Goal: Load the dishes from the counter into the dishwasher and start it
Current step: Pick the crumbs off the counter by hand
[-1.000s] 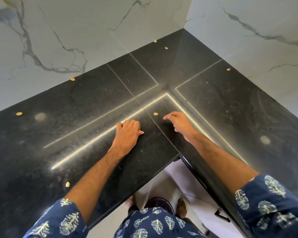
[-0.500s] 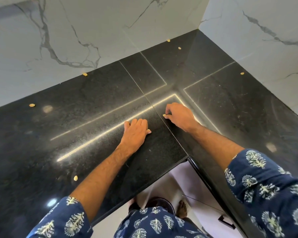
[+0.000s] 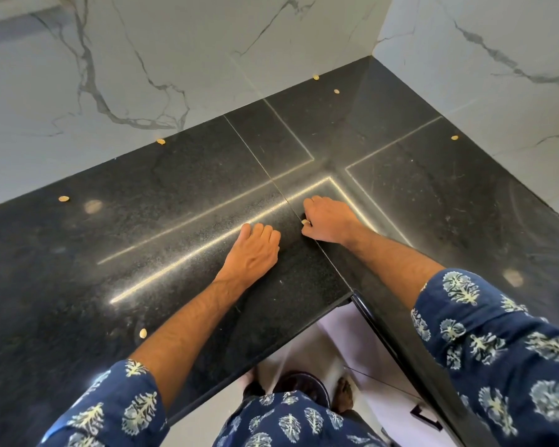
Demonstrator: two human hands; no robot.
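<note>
No dish or dishwasher is in view. I look down on the inner corner of a black granite counter (image 3: 162, 221). My left hand (image 3: 252, 253) lies palm down on it, fingers straight, holding nothing. Just to its right, my right hand (image 3: 331, 222) is curled over the seam between the slabs. Its thumb and fingertips pinch a small yellow piece (image 3: 305, 222) against the stone.
More small yellow pieces lie scattered on the counter: two near the back corner (image 3: 336, 91), one at the right wall (image 3: 454, 137), others at the left (image 3: 64, 199) and by my left forearm (image 3: 142, 332). White marble walls (image 3: 142, 59) close the corner. Pale floor (image 3: 320, 343) shows below the edge.
My right hand has slid forward onto the yellow piece by the seam and curled its fingers round it. My left hand has stayed flat. The view has shifted slightly.
</note>
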